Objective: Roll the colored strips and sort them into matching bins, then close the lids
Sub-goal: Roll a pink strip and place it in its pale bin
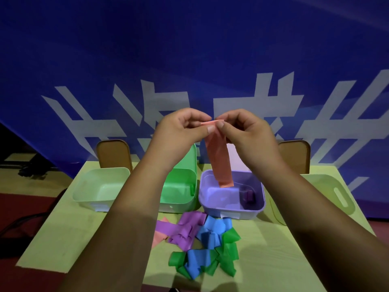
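Observation:
Both hands are raised above the bins. My left hand (181, 129) and my right hand (242, 129) pinch the top end of a pink strip (220, 163), which hangs down over the purple bin (231, 211). A purple roll (249, 197) lies inside that bin. Left of it stand a green bin (181, 199) and a pale mint bin (101, 186). A pale green bin (328, 192) sits at the right, partly hidden by my right forearm. A pile of loose purple, blue, green and pink strips (204, 243) lies on the table in front of the bins.
The bins stand on a light green table (63, 239). Brown lids (113, 153) (294, 154) stand upright behind the outer bins, and a green lid (189, 157) behind the green bin. A blue banner wall (189, 60) rises right behind the table.

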`<state>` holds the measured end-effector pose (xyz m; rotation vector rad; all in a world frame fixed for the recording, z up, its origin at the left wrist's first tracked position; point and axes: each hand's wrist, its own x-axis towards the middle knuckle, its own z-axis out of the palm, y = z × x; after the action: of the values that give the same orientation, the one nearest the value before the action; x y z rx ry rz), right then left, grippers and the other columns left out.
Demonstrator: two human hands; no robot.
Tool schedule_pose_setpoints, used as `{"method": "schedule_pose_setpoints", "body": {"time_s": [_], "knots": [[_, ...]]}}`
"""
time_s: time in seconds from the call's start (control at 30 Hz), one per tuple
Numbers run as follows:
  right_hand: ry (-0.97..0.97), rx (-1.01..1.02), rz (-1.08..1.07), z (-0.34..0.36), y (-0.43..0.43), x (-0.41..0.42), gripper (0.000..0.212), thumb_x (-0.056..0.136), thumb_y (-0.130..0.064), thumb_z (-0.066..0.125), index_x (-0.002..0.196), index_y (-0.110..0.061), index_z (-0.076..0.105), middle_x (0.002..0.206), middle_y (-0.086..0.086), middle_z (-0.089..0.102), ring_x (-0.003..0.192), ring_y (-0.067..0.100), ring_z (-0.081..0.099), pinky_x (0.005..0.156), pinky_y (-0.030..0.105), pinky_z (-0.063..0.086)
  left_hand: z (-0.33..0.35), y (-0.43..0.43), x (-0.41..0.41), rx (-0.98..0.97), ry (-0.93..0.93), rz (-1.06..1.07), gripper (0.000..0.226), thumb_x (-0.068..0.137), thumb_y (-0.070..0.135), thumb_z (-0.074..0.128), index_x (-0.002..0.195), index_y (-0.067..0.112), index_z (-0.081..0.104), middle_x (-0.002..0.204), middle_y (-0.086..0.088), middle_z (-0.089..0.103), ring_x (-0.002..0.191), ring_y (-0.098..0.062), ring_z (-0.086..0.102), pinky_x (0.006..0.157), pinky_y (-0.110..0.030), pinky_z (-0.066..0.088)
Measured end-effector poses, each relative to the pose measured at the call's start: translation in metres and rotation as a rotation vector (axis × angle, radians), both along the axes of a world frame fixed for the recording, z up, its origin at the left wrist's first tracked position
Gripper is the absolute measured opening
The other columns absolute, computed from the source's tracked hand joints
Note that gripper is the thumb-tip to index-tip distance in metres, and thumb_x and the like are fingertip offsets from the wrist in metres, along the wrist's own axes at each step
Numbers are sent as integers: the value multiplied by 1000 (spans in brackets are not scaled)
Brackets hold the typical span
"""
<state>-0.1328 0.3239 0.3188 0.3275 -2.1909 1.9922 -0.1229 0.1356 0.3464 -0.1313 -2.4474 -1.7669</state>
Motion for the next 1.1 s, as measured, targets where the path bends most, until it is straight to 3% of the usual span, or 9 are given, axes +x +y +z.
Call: {"method": "schedule_pose_setpoints", "body": {"time_s": [0.17,0.33,0.6,0.87,1.0,1.1], "knots": [[5,27,-11,8,-14,2,7,101,-16,73,101,-21,77,89,3,79,88,28,77,84,55,63,3,-11,-4,5,37,1,8,94,15,82,102,19,82,88,-4,80,81,-12,75,78,-28,62],[14,29,-9,14,-23,4,8,103,-15,70,102,-21,77,91,1,79,87,21,77,80,47,66,11,-21,0,29,46,-10,9,97,13,78,105,16,81,92,-1,81,85,-11,78,73,-19,60],[41,-10,-14,16,-39,6,10,101,-17,73,100,-26,77,91,5,77,90,33,75,82,56,64,12,-32,3,64,81,-4,5,100,19,77,104,19,80,96,-2,81,94,-21,79,85,-41,67],[66,17,-33,14,-40,8,9,101,-18,72,102,-25,77,90,1,77,87,26,75,80,56,64,14,-31,10,118,64,-9,7,101,16,74,105,13,80,93,-4,82,89,-20,80,78,-30,65],[43,22,-35,10,-42,9,9,100,-19,72,99,-27,77,86,5,76,84,33,74,79,59,62,10,-30,10,125,58,15,5,98,11,77,102,12,81,92,-7,82,92,-28,80,83,-39,67],[7,27,2,7,-42,12,4,100,-21,74,101,-23,76,85,10,75,84,36,73,81,59,61,6,-31,12,93,49,37,5,97,11,79,100,14,82,90,-6,81,89,-24,80,83,-39,67]]}}
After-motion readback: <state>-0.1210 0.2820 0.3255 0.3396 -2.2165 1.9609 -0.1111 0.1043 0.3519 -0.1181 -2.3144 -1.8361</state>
